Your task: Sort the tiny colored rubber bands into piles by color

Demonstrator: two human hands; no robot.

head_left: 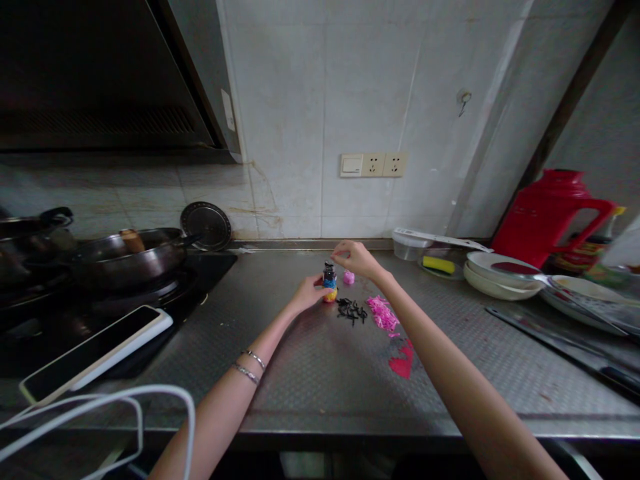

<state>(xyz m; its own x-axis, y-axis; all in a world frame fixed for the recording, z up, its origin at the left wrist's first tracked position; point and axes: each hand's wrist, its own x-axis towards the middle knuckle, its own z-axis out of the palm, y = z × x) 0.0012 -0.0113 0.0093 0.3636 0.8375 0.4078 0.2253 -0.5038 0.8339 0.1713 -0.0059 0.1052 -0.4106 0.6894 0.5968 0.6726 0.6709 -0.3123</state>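
Yellow, blue and black layers fill the small, clear-looking jar [329, 283], which stands roughly upright on the textured grey metal counter [300, 400], left of the loose black strips [351, 311]. I judge it light and stiff-walled; if it is glass, it could be slick and breakable, and its narrow base would tip under a sideways push. I would take hold around the blue and yellow middle, with modest, even pressure, leaving the dark mouth free. The strips look soft and springy, better suited to a fingertip pinch than a broad grasp.

From my remote seat I see the left hand [305, 295] closed around the jar's side, thumb across the near face and fingers reaching behind. Its forearm slants in low from the near left, two silver-coloured bracelets [247, 370] at the wrist. The right hand [359, 260] arches above the mouth, wrist higher than the left, bent fingers pointing left and drawn toward one another; I cannot tell whether they pinch a strip. Its forearm passes over the right side of the counter, beside the shredded pink strips [383, 313] and the flat red piece [401, 361]. Behind the black strips sits a small pink lump [349, 277].
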